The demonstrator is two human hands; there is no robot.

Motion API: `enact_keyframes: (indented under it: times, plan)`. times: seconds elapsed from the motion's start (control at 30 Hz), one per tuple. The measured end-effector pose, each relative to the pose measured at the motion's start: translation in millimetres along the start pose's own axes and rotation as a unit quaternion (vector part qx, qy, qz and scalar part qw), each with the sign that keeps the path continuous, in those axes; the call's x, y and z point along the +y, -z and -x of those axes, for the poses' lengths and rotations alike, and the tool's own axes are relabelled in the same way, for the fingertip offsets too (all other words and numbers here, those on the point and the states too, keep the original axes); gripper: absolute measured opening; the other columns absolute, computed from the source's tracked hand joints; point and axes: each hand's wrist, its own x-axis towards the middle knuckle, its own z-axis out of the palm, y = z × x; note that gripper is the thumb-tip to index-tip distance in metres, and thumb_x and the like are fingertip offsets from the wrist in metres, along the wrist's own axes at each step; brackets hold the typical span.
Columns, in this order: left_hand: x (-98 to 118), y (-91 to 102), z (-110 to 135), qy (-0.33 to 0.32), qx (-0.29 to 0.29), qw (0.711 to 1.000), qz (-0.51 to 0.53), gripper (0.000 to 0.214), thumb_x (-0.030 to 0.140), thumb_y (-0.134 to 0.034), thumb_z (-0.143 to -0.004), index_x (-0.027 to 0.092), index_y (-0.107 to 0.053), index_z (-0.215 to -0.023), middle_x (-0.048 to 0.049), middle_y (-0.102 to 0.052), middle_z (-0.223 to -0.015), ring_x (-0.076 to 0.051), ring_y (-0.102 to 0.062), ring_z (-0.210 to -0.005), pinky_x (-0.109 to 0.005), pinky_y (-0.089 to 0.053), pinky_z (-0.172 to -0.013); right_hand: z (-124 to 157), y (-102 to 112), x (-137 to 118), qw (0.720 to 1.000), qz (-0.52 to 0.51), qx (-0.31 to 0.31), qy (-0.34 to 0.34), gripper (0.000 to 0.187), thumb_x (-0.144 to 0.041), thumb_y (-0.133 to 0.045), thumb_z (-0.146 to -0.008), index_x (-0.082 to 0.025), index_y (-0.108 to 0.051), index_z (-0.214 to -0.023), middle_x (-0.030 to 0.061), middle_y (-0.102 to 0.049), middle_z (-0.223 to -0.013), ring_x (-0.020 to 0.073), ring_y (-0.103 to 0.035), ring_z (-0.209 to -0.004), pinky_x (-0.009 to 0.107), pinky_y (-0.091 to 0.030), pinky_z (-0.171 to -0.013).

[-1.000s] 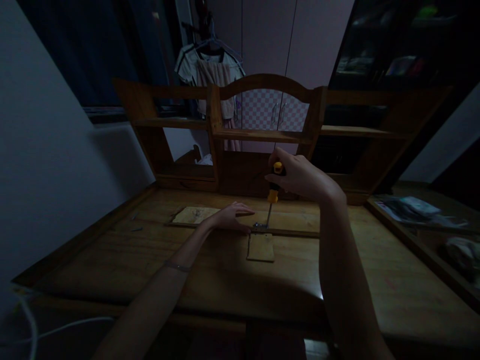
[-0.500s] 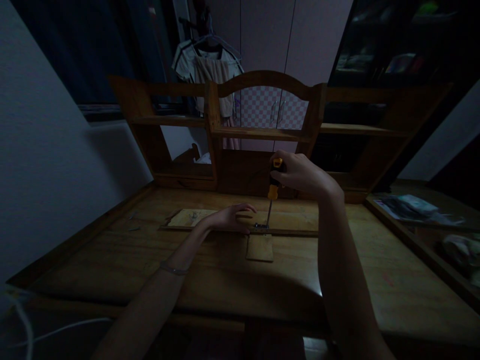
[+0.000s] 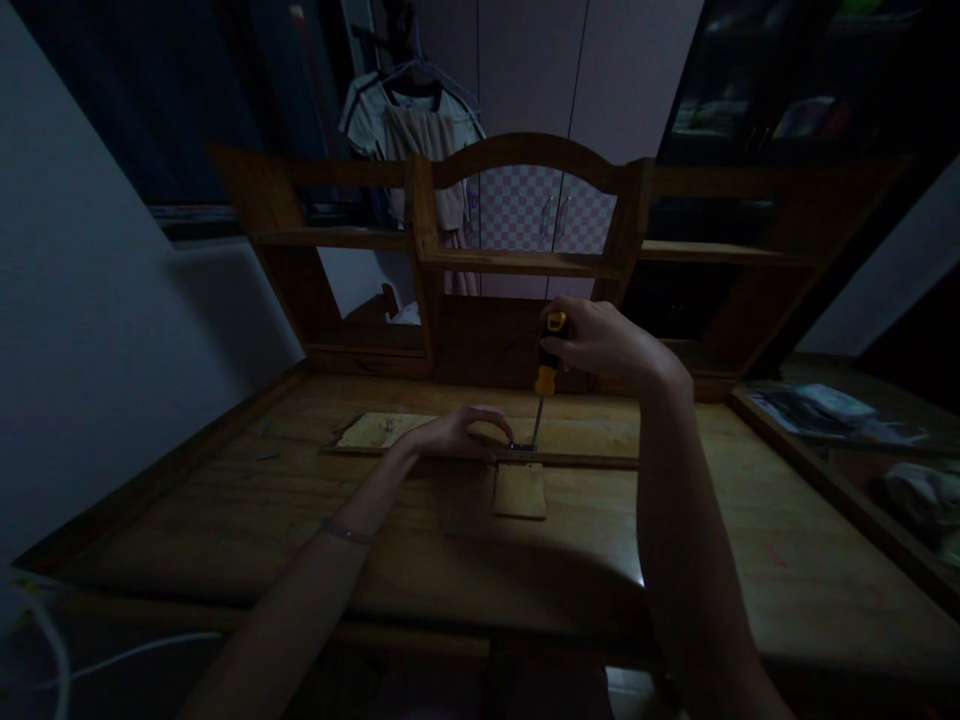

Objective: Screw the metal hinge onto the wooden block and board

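Open desk (image 3: 225,520) surface fills the lower frame. A wooden hutch (image 3: 525,262) walls off the upper centre, close behind the work. At frame centre the screwdriver (image 3: 546,378), with a yellow-and-black handle, stands near upright, its tip on a small metal fitting (image 3: 521,447) on the long board (image 3: 592,440). The right hand (image 3: 604,345) clasps the handle with fingers pressed together. The left hand (image 3: 454,435) rests on the board, its fingers loosely curled beside the fitting.

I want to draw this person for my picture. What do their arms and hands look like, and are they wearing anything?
Both arms are bare with no sleeves showing. The left hand and right hand wear no gloves; the light is too dim to tell about rings. The only thing worn is a thin pale bracelet around the left wrist.
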Motion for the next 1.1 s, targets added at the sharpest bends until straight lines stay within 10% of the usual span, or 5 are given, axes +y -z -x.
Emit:
enact_keyframes:
  times: [1.1]
  plan:
    - [-17,-3.1,-2,-0.002,0.004,1.000,0.003,0.038,0.043,-0.088,-0.076,0.029,-0.081,-0.111,-0.0111,-0.056,-0.150,-0.029,-0.054,-0.138,-0.041,-0.044,-0.111,3,5,-16,0.999,0.022,0.031,0.024,0.037,-0.029,-0.056,-0.092,-0.015,-0.076,-0.119,0.0136,-0.078,-0.100,0.0273,-0.072,-0.090,0.034,-0.049,-0.080]
